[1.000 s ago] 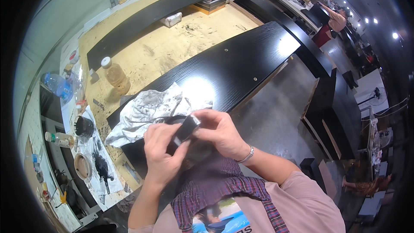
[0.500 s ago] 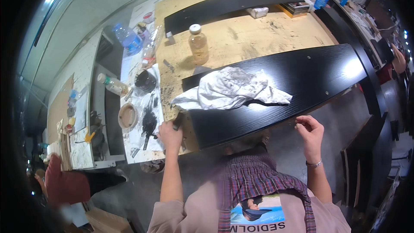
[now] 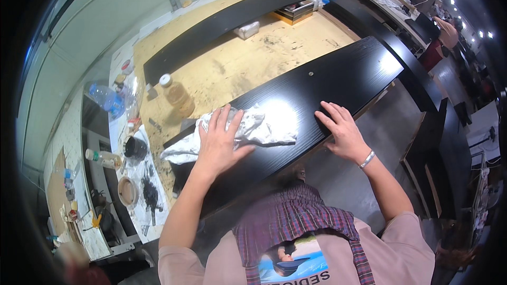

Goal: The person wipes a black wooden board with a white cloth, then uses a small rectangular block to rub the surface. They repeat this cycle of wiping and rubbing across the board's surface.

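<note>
While our left hand (image 3: pixel 217 145) lies flat on the white rag (image 3: pixel 259 131), fingers spread, our right hand (image 3: pixel 346 133) is open at the black board (image 3: pixel 327 85), contact unclear

We judge the rag, near the board's left end, soft and light, best taken by its folds; the board, on the table (image 3: pixel 285 47), seems stiff and slick, best held by its long edges, its long axis pointing from near left to far right
</note>
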Demonstrator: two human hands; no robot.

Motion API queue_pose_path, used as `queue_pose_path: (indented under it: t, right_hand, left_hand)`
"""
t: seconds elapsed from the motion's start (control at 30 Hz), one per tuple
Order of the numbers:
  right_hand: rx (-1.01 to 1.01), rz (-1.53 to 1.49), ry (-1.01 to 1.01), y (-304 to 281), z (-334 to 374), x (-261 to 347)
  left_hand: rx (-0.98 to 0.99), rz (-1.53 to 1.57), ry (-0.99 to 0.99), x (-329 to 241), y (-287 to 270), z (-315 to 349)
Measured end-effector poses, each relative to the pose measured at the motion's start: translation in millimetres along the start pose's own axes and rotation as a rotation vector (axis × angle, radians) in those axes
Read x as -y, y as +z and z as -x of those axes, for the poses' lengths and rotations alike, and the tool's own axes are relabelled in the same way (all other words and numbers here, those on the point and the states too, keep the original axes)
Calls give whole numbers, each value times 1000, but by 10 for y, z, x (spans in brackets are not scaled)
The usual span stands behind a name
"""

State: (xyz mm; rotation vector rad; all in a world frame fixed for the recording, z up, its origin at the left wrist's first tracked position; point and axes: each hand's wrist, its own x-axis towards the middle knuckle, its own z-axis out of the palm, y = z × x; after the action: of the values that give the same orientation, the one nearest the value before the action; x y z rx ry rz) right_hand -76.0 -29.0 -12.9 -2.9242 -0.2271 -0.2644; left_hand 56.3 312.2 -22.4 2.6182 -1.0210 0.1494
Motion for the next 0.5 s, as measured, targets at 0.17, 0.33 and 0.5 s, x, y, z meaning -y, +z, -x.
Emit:
queue_pose_path:
  t: [0.17,0.33,0.5]
  right_hand:
    - [84,-10,-171,-14,-186,-420]
    - [86,-84,-355,-50,-285,-624]
    - [-180,-131,-432,132,-235,-739]
  left_hand:
    - [20,98,-103,-103,319,-876]
    - [-87,26,-40,-647,743,-1411]
    - [-110,37,-92,-958,755,-1383]
